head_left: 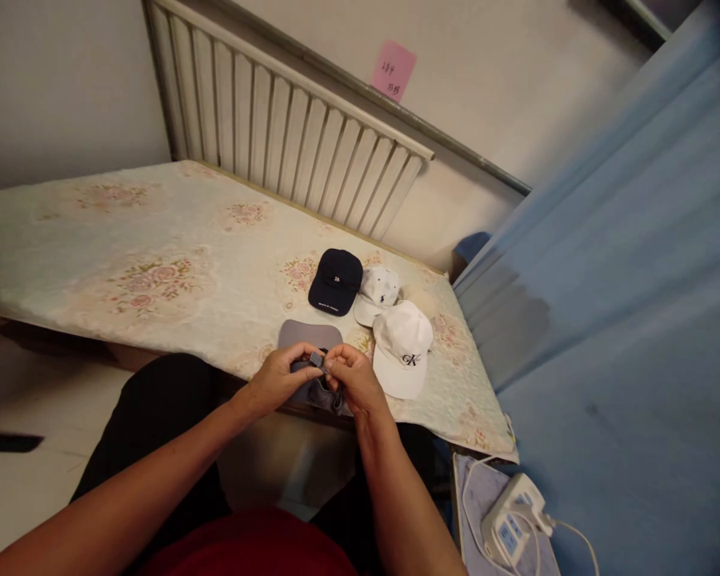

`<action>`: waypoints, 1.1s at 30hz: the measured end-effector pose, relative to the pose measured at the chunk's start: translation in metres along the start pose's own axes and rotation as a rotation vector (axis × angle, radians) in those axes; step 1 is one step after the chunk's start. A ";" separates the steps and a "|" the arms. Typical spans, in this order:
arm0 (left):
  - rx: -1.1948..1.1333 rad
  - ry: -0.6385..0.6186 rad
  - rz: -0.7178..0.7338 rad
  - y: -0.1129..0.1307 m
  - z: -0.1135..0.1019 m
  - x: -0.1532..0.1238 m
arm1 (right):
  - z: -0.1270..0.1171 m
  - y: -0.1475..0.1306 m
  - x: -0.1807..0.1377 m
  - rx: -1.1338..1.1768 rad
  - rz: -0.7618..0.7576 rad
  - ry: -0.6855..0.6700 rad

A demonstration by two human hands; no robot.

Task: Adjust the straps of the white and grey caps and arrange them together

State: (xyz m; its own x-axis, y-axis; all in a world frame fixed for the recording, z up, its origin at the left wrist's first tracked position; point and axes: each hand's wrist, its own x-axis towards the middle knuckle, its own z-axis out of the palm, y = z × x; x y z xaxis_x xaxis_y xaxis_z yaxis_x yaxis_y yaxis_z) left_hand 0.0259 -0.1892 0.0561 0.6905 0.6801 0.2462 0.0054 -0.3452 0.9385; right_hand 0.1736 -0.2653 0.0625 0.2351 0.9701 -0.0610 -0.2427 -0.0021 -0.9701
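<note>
Left hand and right hand meet in the middle, fingers pinched shut on the little buckle of the grey cap. It lies on the bed's near edge, right under both hands, brim pointing away. Further right sit a dark cap, a small white cap and a big white cap.
</note>
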 end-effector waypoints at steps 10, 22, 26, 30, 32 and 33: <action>0.072 -0.016 -0.071 -0.004 0.003 0.003 | 0.007 -0.001 -0.006 -0.090 -0.031 0.033; 0.044 -0.357 -0.131 -0.017 -0.036 0.021 | -0.021 0.007 0.002 0.143 -0.069 0.052; -0.003 -0.357 -0.203 -0.020 -0.037 0.023 | -0.026 0.013 0.003 0.164 -0.054 0.048; 0.016 -0.305 -0.164 -0.019 -0.036 0.025 | -0.028 0.013 0.002 0.075 -0.048 0.059; 0.030 -0.310 -0.124 -0.018 -0.034 0.025 | -0.027 0.011 0.001 -0.012 -0.048 0.067; 0.035 -0.308 -0.102 -0.016 -0.032 0.025 | -0.026 0.010 0.000 -0.057 -0.048 0.070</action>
State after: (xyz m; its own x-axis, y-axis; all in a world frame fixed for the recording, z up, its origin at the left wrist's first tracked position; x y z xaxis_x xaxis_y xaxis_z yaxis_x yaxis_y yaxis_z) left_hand 0.0197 -0.1456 0.0552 0.8716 0.4865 0.0610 0.1074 -0.3109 0.9444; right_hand 0.1958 -0.2716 0.0465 0.3110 0.9500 -0.0280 -0.1757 0.0285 -0.9840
